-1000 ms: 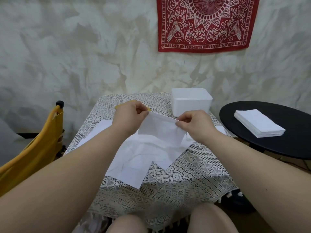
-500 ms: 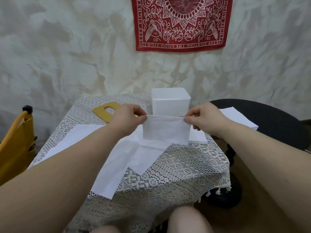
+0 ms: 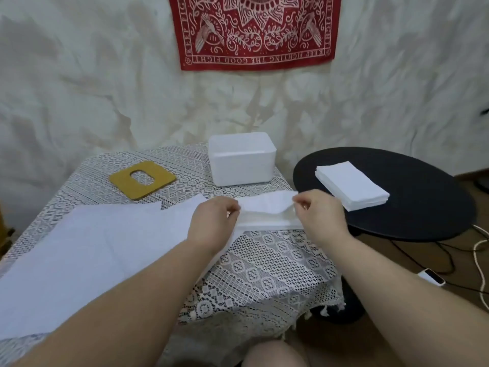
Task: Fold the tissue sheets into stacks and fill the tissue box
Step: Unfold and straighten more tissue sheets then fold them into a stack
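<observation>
Lace-covered bench [image 3: 264, 271] mid-frame, white tissue box [image 3: 242, 162] at back. Left hand [image 3: 211, 223] and right hand [image 3: 321, 211] each pinch end of folded tissue sheet [image 3: 267, 210], centre frame. Risk: uneven pull tears thin sheet or skews fold.

Centre of frame: bare lace tablecloth [image 3: 264, 274] lies below the two hands, an open strip of table toward the near edge, while loose tissue sheets [image 3: 92, 247] cover the left half. Upper centre: the white tissue box [image 3: 242, 165] stands at the far edge, with the yellow cardboard lid [image 3: 143, 178] flat to its left and a bare gap between them. Right of frame: the black round table [image 3: 412, 213] adjoins, bearing a tissue stack [image 3: 352, 189], with cables [image 3: 479, 250] on the floor beyond.
</observation>
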`<state>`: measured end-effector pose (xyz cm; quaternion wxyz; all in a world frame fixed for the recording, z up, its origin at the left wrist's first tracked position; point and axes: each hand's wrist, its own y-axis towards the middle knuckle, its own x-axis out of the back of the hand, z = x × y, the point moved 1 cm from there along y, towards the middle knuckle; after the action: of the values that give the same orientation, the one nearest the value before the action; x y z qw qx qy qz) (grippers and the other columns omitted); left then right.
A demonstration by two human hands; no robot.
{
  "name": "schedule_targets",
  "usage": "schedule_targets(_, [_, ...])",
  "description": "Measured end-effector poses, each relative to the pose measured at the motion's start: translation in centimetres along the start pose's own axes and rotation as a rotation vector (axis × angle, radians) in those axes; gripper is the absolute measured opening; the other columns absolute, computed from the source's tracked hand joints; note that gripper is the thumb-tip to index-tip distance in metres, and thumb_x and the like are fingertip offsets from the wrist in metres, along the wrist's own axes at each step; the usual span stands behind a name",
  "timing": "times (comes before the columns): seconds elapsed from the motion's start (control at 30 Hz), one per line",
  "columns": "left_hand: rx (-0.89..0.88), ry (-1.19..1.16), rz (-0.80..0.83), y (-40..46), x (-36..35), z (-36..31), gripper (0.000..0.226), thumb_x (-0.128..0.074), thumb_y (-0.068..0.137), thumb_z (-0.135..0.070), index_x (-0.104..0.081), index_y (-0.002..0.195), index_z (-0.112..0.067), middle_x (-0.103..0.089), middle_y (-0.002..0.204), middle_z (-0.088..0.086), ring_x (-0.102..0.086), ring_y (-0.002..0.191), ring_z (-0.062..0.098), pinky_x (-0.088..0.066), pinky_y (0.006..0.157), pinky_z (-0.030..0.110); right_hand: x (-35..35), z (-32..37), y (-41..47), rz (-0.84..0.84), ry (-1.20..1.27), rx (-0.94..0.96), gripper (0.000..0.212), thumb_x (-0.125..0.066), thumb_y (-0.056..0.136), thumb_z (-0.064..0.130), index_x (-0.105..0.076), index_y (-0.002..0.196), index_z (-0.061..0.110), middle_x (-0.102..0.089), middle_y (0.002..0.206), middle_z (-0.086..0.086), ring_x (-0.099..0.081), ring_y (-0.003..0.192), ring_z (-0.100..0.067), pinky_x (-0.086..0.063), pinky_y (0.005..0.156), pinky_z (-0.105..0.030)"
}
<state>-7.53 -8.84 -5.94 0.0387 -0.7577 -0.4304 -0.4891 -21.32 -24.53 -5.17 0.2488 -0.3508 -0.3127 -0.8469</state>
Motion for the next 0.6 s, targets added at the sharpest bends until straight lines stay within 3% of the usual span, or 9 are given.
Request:
schedule_targets(0.1, [-0.041,0.053,0.03,-1.0,-1.4,1.1,0.017,-0.059,0.091,-0.017,-0.072,0.101,-0.015,-0.067,0.114,-0.003,-0.061,0.101,0.014,-0.042,0.091,0.022,-1.5,-1.5,-1.4,0.057,-0.016,-0.015,0.024,-0.058,0.091,0.016,-0.069,0.111,0.011,-0.066,0.11,-0.004,-0.06,0.103,-0.021,-0.043,0.094,-0.029])
schedule_targets(0.27, [-0.023,0.03,0.007,-1.0,-1.5,1.1,0.014,-0.06,0.089,-0.015,-0.071,0.097,-0.015,-0.066,0.116,-0.004,-0.06,0.103,0.013,-0.046,0.094,0.025,-1.6,-1.6,-1.5,0.007,0.025,-0.017,0.021,-0.059,0.09,0.017,-0.07,0.108,0.013,-0.065,0.106,0.0,-0.06,0.099,-0.018,-0.044,0.09,-0.027])
schedule_targets(0.6, [-0.026,0.025,0.015,-1.1,-1.8,1.6,0.01,-0.061,0.084,-0.011,-0.069,0.089,-0.014,-0.065,0.103,-0.002,-0.06,0.093,0.015,-0.046,0.082,0.023,-2.1,-2.3,-1.7,-0.038,0.072,-0.018,0.013,-0.061,0.085,0.011,-0.07,0.095,0.012,-0.057,0.108,0.005,-0.056,0.089,-0.01,-0.046,0.083,-0.023])
